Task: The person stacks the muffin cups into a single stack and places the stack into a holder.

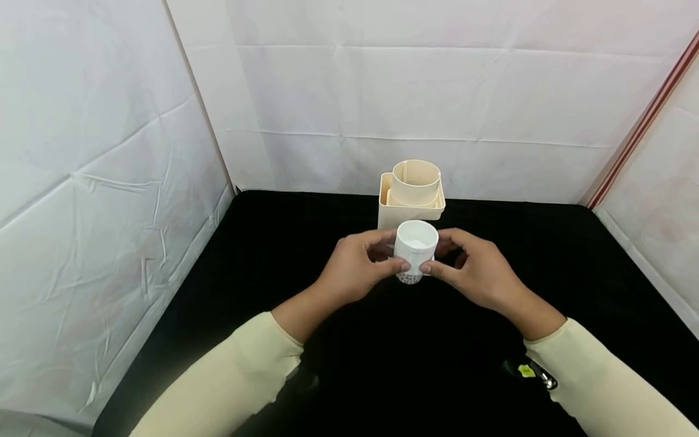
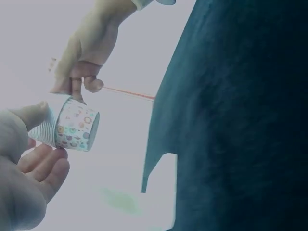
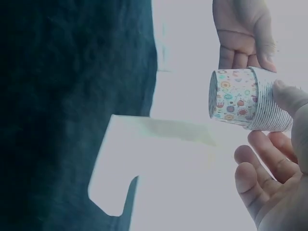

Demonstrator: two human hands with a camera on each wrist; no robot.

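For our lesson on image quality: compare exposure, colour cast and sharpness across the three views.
Head view: evenly lit and sharp, black table nearly textureless. Left wrist view: washed-out, bluish, the paper cups clear, the left hand soft. Right wrist view: same pale haze, cup pattern legible.

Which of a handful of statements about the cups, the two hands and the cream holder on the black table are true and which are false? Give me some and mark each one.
1. Both hands hold the stack of paper cups. True: the left hand and right hand pinch it from either side.
2. The stack rests flat on the black table. False: the wrist views show it lifted, clear of the surface.
3. The bottom cup carries a colourful print. True.
4. The cream holder stands nearer the person than the cups. False: it stands behind them, by the white backdrop.
5. The sleeves are dark blue. False: they are pale cream.
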